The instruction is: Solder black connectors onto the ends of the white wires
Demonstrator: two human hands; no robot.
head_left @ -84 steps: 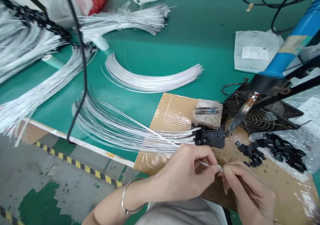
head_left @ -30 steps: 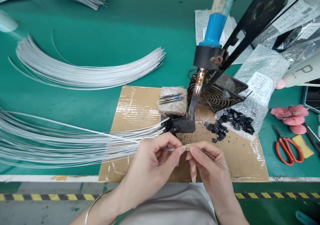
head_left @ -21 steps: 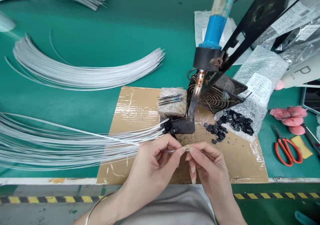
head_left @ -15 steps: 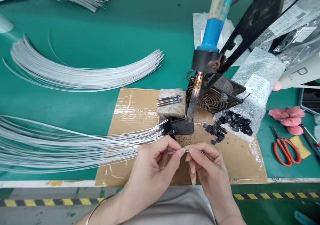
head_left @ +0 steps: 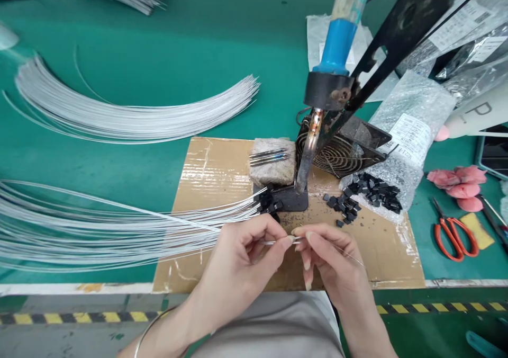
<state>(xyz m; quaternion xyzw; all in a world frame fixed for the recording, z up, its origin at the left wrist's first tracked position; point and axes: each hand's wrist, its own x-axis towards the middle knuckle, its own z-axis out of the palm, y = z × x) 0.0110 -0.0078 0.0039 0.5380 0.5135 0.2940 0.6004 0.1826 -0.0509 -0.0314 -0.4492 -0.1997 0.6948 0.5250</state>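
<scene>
- Looks like a workshop, small electronics assembly type.
- Shown by soldering iron (head_left: pixel 337 45) held tilted in a stand over green surface (head_left: pixel 238 40), fan (head_left: pixel 337 154) just beside.
- Stocked with white wires (head_left: pixel 198 225) in bulk, small black parts (head_left: pixel 377 191) in heaps, labelled bubble-wrap bag (head_left: pixel 423 98).
- Equipped with orange-handled scissors (head_left: pixel 444 222).
- Marked with yellow-black striped tape (head_left: pixel 82 318) along floor (head_left: pixel 51 342).

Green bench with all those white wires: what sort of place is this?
Likely a wiring workshop or factory: a blue-handled soldering iron is mounted over the bench, a bundle of white wires lies there, and yellow-and-black stripes mark the floor.
</scene>
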